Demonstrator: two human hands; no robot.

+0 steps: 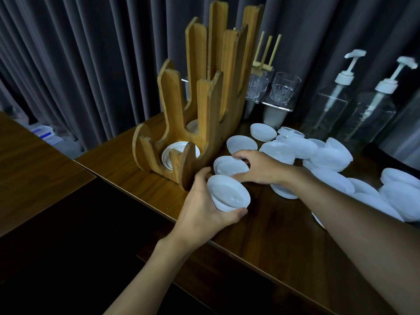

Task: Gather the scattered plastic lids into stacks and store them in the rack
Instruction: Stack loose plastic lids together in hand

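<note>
Beside the rack [205,114], the left hand [200,209] grips a lid stack [228,193]; the right hand [259,167] pinches another lid [228,165], forearm hiding others.

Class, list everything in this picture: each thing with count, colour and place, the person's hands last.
rack: one, light wood, upright on the table
stored lids: a few, white, low in the rack
lid stack: one, white, in the left hand
single lid: one, white, on the table beside the rack
loose lids: many, white, scattered right of the rack
glasses: two, clear, behind the loose lids
pump bottles: two, clear, white pumps, far right
table: one, dark brown
curtain: grey, behind everything
left hand: grips the lid stack
right hand: grips the single lid
</note>
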